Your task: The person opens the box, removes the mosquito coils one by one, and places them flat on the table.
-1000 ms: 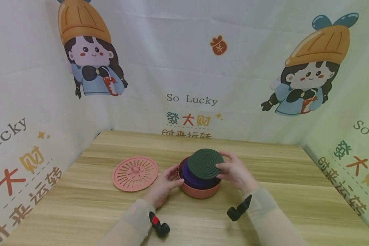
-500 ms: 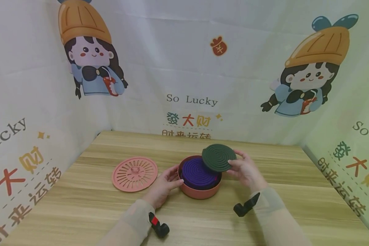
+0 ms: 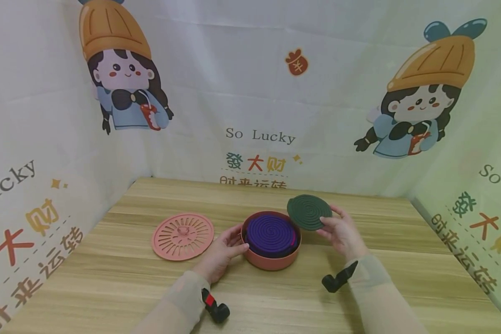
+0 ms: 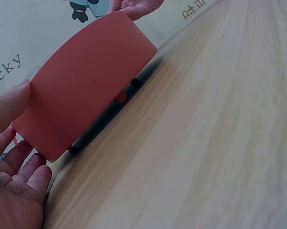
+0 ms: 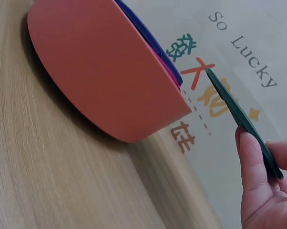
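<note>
The right hand (image 3: 342, 233) pinches a thin dark green spiral coil (image 3: 309, 212) by its right edge, up and to the right of a round pink tin (image 3: 272, 264). Seen edge-on in the right wrist view, the green coil (image 5: 236, 112) lies between thumb and fingers of the right hand (image 5: 267, 191). Inside the tin are a purple-blue spiral coil (image 3: 270, 232) and a bit of magenta at its right edge. The left hand (image 3: 220, 253) grips the tin's left side, its thumb on the outer wall; the left wrist view shows this hand (image 4: 19, 176) at the tin's wall (image 4: 86, 81).
A pink slotted lid (image 3: 171, 241) with a small knob lies flat on the wooden table (image 3: 121, 287), left of the tin. Behind and at both sides of the table hangs a printed white cloth (image 3: 234, 69).
The green coil in the right hand has moved right and slightly up, from over the tin to beside it, uncovering the purple-blue coil. The left hand and the tin have stayed in place.
</note>
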Motion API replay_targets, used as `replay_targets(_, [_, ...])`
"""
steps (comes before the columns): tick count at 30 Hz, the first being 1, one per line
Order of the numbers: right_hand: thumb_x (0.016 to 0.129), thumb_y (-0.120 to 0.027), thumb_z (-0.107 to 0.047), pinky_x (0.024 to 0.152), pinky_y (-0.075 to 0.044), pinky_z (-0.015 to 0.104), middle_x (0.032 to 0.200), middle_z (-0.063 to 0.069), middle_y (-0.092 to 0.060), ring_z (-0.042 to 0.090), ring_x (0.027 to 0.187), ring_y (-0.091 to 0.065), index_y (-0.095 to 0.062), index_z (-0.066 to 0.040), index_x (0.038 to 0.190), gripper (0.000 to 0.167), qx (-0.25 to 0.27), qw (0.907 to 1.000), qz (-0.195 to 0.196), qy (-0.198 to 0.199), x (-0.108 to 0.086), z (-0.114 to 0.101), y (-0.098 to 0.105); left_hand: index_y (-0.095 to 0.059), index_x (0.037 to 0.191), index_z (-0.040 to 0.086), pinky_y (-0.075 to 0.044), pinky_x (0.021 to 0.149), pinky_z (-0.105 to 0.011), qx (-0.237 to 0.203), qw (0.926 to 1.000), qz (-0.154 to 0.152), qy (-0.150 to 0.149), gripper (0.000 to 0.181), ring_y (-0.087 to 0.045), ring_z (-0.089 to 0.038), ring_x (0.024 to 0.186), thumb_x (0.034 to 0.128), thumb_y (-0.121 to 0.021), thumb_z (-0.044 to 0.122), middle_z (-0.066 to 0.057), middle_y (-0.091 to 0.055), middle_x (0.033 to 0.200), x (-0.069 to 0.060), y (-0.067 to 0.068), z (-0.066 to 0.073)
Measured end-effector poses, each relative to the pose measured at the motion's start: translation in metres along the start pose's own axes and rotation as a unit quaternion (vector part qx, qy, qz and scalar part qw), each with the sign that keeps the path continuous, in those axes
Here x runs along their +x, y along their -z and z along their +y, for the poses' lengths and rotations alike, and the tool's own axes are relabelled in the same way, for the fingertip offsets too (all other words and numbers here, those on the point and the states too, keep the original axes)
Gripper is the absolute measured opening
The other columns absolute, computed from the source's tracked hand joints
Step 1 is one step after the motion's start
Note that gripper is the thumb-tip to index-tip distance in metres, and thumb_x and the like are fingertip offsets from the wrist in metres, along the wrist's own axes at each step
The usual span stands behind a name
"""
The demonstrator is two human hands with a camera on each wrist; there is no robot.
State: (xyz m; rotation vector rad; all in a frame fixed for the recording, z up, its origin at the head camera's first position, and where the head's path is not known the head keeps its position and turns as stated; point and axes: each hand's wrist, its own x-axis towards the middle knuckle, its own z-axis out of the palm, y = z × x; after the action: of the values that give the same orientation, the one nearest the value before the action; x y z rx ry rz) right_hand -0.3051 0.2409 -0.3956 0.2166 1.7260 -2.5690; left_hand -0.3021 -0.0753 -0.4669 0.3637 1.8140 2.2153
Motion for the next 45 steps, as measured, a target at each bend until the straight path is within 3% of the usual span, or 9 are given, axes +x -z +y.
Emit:
replay_targets(5, [0.095, -0.046, 0.010, 0.059, -0.056, 0.022, 0.082, -0.001, -0.065, 0.010, 0.066, -0.066, -0.012, -0.004, 0.150, 0.066, 0.000, 0.9998, 0.019, 0.002, 0.003, 0.002, 0.006, -0.033, 0.148, 0.004, -0.024, 0.114, -0.046, -0.001, 1.0000, 0.003, 0.001, 0.066, -0.026, -0.032, 0.141, 0.0900, -0.065, 0.002, -0.017, -0.033, 0.152, 0.000, 0.000, 0.001])
replay_targets(12, [0.094, -0.046, 0.010, 0.066, -0.057, 0.023, 0.097, 0.000, -0.055, 0.008, 0.068, -0.062, -0.009, -0.005, 0.152, 0.071, 0.004, 0.9983, 0.059, 0.002, 0.008, 0.010, 0.010, -0.032, 0.148, 0.003, -0.025, 0.113, -0.046, 0.004, 1.0000, 0.005, 0.002, 0.066, -0.025, -0.034, 0.141, 0.0906, -0.065, 0.004, -0.018, -0.031, 0.152, -0.002, 0.001, 0.002])
replay_targets(26, [0.092, -0.047, 0.010, 0.061, -0.056, 0.021, 0.094, 0.005, -0.052, 0.008, 0.060, -0.057, -0.006, -0.002, 0.151, 0.073, -0.018, 0.9938, 0.107, -0.023, 0.014, 0.030, 0.008, -0.031, 0.149, 0.003, -0.023, 0.114, -0.047, 0.000, 1.0000, -0.002, -0.002, 0.068, -0.025, -0.034, 0.142, 0.0900, -0.065, 0.003, -0.019, -0.031, 0.153, -0.002, 0.002, 0.002])
replay_targets(33, [0.093, -0.047, 0.009, 0.066, -0.057, 0.022, 0.118, 0.014, -0.043, 0.008, 0.061, -0.056, -0.001, -0.004, 0.153, 0.077, -0.017, 0.9922, 0.118, -0.038, 0.016, 0.034, 0.005, -0.032, 0.149, 0.004, -0.023, 0.114, -0.047, 0.002, 1.0000, -0.008, -0.004, 0.068, -0.026, -0.032, 0.141, 0.0900, -0.066, 0.005, -0.017, -0.032, 0.152, -0.003, 0.002, 0.003])
replay_targets(39, [0.093, -0.048, 0.009, 0.066, -0.057, 0.024, 0.109, 0.012, -0.049, 0.008, 0.061, -0.057, -0.002, -0.003, 0.153, 0.077, -0.020, 0.9919, 0.118, -0.041, 0.018, 0.033, 0.003, -0.032, 0.148, 0.003, -0.023, 0.114, -0.047, 0.007, 0.9999, -0.008, -0.003, 0.067, -0.025, -0.033, 0.141, 0.0902, -0.065, 0.005, -0.018, -0.032, 0.152, -0.003, 0.001, 0.004])
replay_targets(45, [0.094, -0.046, 0.006, 0.062, -0.054, 0.022, 0.132, 0.019, -0.042, 0.010, 0.076, -0.058, -0.002, -0.002, 0.153, 0.075, -0.046, 0.9900, 0.124, -0.049, 0.016, 0.031, 0.002, -0.031, 0.149, 0.003, -0.023, 0.114, -0.047, 0.005, 0.9999, -0.010, -0.004, 0.068, -0.025, -0.033, 0.142, 0.0901, -0.066, 0.006, -0.018, -0.031, 0.152, -0.003, 0.001, 0.004])
